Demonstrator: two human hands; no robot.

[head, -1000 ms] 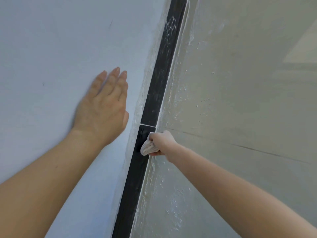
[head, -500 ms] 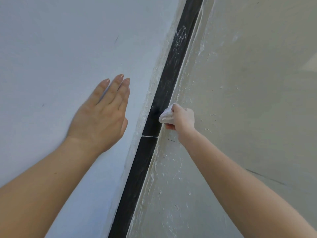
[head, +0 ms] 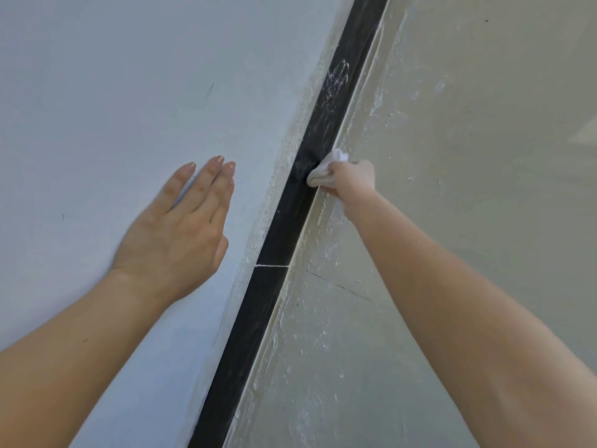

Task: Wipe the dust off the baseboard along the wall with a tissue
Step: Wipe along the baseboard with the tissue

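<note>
A black baseboard is seen running diagonally from the bottom of the view to the top right. It is set between a pale blue-grey wall on the left and a rough, cream-coloured floor on the right.

A white tissue, crumpled into a small wad, is held in the right hand, whose fingers are curled round it. The wad is pressed against the dark face of the baseboard at the edge where it meets the floor, a little above the middle of the view. The fingertips themselves are hidden behind the back of the hand and the tissue.

The left hand is laid flat on the wall, near the baseboard but apart from it. Its fingers are straight and close together (the thumb is tucked along the side nearest the baseboard), and nothing is held.

A thin white joint line is seen across the baseboard, below the tissue and about level with the left wrist. Further up the strip, beyond the tissue, whitish dust smears are visible on the black surface. White flecks are scattered along the floor's edge, and a fine crack is traced across the floor from near the joint line towards the right forearm.
</note>
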